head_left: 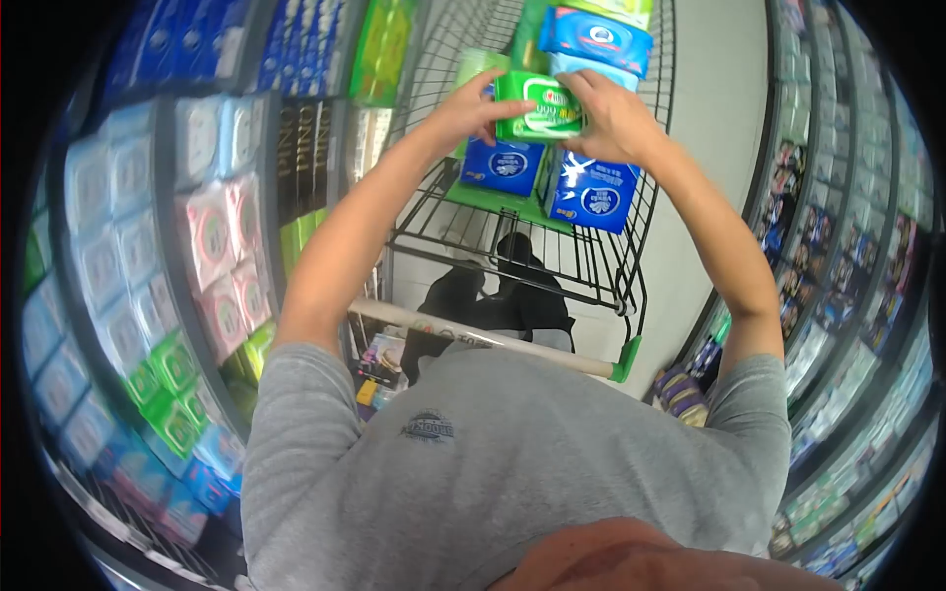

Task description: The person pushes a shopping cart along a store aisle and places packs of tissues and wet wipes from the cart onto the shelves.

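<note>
Between my two hands is a green tissue pack [540,106], held above the goods in a wire shopping cart [581,268]. My left hand [471,108] grips its left end, fingers curled at the edge. On the right end my right hand [613,116] has its fingers wrapped round the corner. Below the pack are two blue Vinda tissue packs, a left one [505,167] and a right one [593,194]. Farther into the cart lies a blue wipes pack [597,39], with a light blue pack partly hidden under it.
Shelves of packaged tissues [222,231] line the left side. Across the aisle floor [724,98], more stocked shelves [838,246] run along the right. The cart's handle bar [483,335] crosses just in front of my body.
</note>
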Motion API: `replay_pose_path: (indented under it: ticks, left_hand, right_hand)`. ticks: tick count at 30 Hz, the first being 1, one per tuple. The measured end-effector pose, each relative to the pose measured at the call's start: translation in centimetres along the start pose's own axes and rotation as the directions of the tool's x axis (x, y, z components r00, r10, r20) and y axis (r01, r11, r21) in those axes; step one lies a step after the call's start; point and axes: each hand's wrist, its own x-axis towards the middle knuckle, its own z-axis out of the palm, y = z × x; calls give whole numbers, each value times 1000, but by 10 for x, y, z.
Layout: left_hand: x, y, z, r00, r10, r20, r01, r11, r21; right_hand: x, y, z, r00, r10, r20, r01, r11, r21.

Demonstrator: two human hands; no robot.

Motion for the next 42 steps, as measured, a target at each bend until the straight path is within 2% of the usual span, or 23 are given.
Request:
replay_pose_path:
  ticks: [1, 3, 5, 6, 8, 9, 10, 12, 17, 19, 20, 22, 23, 25, 28, 29, 31, 32, 34, 36, 38, 40, 42]
  left_hand:
    - [-26, 6, 1, 997, 5, -72, -6, 1000, -9]
    - [-70, 3, -6, 999, 12, -46, -16, 997, -71]
    - [-117, -8, -10, 996, 53, -66, -57, 996, -62]
    - [-138, -21, -10, 986, 124, -113, -133, 988, -79]
    - [-186, -31, -15, 952, 220, -212, -229, 973, -18]
    - [-216, -34, -20, 921, 267, -283, -248, 964, 99]
    - [-244, -37, -28, 911, 291, -292, -235, 949, 212]
    - [-296, -52, -41, 867, 367, -338, -286, 920, 267]
    - [-420, -50, -69, 811, 439, -386, -356, 895, 269]
    - [-465, -42, -78, 737, 515, -439, -311, 834, 456]
    - [-484, -42, -80, 730, 518, -446, -315, 834, 453]
    - [-514, -43, -87, 618, 596, -513, -245, 766, 595]
    - [-529, -44, -92, 567, 620, -542, -207, 744, 635]
    - [-558, -38, -102, 484, 639, -597, -63, 707, 705]
    - [-597, -27, -119, 427, 584, -690, 131, 715, 686]
    - [-605, -28, -129, 427, 588, -686, 124, 714, 689]
    - [-621, -29, -148, 286, 763, -579, 331, 489, 807]
    - [-632, -25, -154, 309, 719, -623, 374, 510, 775]
    - [-641, -22, -166, 263, 738, -622, 470, 465, 750]
    - [-646, -27, -180, 253, 740, -624, 453, 479, 752]
    - [-648, -28, -191, 238, 801, -549, 533, 365, 763]
    - [-649, -22, -193, 241, 786, -569, 537, 380, 753]
    - [-648, -18, -191, 184, 729, -659, 547, 481, 685]
  right_hand:
    - [1, -19, -9, 999, -49, 12, 49, 999, -7]
    - [-2, -55, -21, 989, -145, 9, 145, 989, 3]
    - [-5, -95, -29, 978, -162, 131, 155, 986, 60]
    - [-6, -112, -27, 965, -228, 129, 216, 972, 96]
    - [-3, -149, -24, 932, -306, 195, 279, 948, 155]
    - [0, -168, -21, 901, -413, 135, 383, 901, 203]
    - [4, -190, -18, 887, -436, 151, 395, 887, 240]
    - [17, -228, -10, 882, -366, 296, 235, 887, 398]
    - [45, -344, -12, 731, -557, 395, 361, 806, 469]
    - [54, -391, -16, 679, -645, 350, 504, 756, 417]
    - [57, -410, -14, 634, -724, 271, 604, 683, 410]
    - [66, -449, -18, 563, -799, 211, 724, 600, 340]
    - [69, -471, -19, 564, -797, 217, 722, 603, 338]
    - [79, -509, -25, 507, -838, 202, 824, 540, 173]
    - [86, -563, -32, 473, -859, 196, 875, 484, 11]
    - [86, -580, -34, 477, -856, 197, 873, 488, 5]
    - [86, -609, -36, 450, -877, 166, 892, 434, -127]
    - [89, -622, -37, 456, -873, 173, 889, 441, -122]
    - [102, -642, -40, 351, -928, 125, 922, 319, -221]
    - [115, -655, -37, 360, -921, 151, 912, 313, -266]
    - [123, -666, -38, 379, -907, 185, 898, 312, -310]
    - [143, -669, -34, 337, -924, 182, 917, 279, -285]
    - [157, -672, -32, 290, -936, 199, 949, 255, -185]
